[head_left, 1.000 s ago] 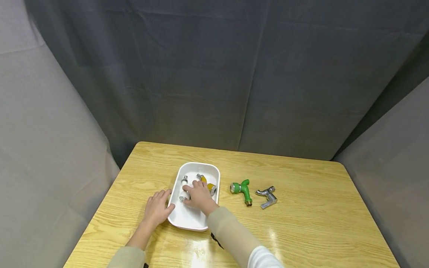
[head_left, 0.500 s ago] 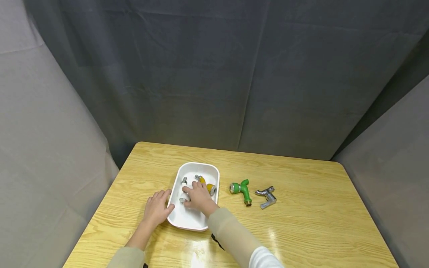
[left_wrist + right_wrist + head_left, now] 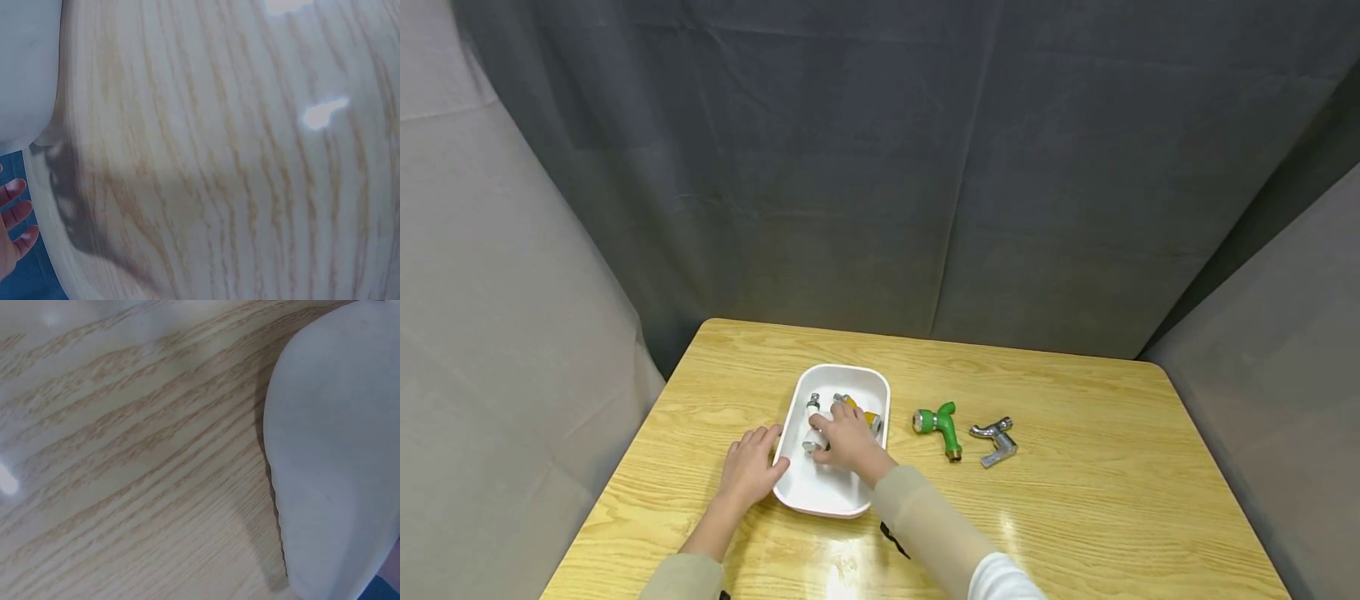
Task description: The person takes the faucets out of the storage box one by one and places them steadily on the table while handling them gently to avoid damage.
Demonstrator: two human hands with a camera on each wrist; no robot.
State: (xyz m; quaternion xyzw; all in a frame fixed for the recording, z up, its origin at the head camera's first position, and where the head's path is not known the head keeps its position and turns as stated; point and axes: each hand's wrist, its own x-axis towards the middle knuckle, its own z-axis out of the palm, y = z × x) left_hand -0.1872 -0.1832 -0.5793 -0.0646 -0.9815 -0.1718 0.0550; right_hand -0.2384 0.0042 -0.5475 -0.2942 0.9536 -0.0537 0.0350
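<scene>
Person is wearing plain beige sleeves, the left sleeve (image 3: 685,577) and right sleeve (image 3: 928,525) both ending near the wrist; left hand (image 3: 751,468) and right hand (image 3: 850,440) are showing bare. White fabric (image 3: 1003,577) is covering the right arm higher up. A narrow black strap-like piece (image 3: 895,542) is jutting below the right sleeve, a small black bit (image 3: 725,595) is peeping out beside the left.

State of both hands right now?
Left hand: open, at the white tray's left edge.
Right hand: holding the white tap inside the tray.
</scene>
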